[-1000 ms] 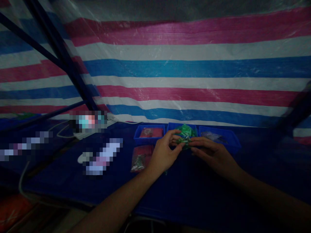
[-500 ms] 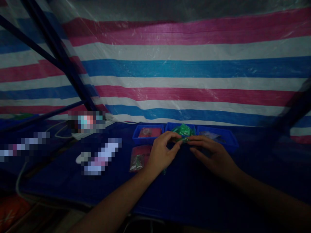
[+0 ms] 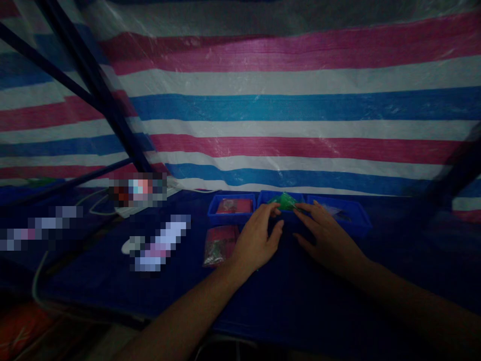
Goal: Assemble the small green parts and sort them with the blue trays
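A green plastic bag point(image 3: 285, 201) lies in the middle blue tray point(image 3: 268, 195) at the back of the table. My left hand point(image 3: 257, 239) rests just in front of it, fingers stretched toward the bag's left edge and thumb apart. My right hand point(image 3: 326, 238) is on the other side, fingers spread, its tips at the bag's right edge. Neither hand grips the bag. The light is dim, so I cannot tell whether the fingertips touch the bag.
A blue tray with red packets point(image 3: 231, 206) stands on the left, another with clear bags point(image 3: 340, 214) on the right. A red packet point(image 3: 220, 244) lies on the dark blue table cloth point(image 3: 285, 296). White cables point(image 3: 97, 203) and blurred items sit at left. A striped tarp point(image 3: 285, 105) hangs behind.
Both hands held the green bag pinched above the table. They have moved it back and down into the middle tray and opened their fingers.
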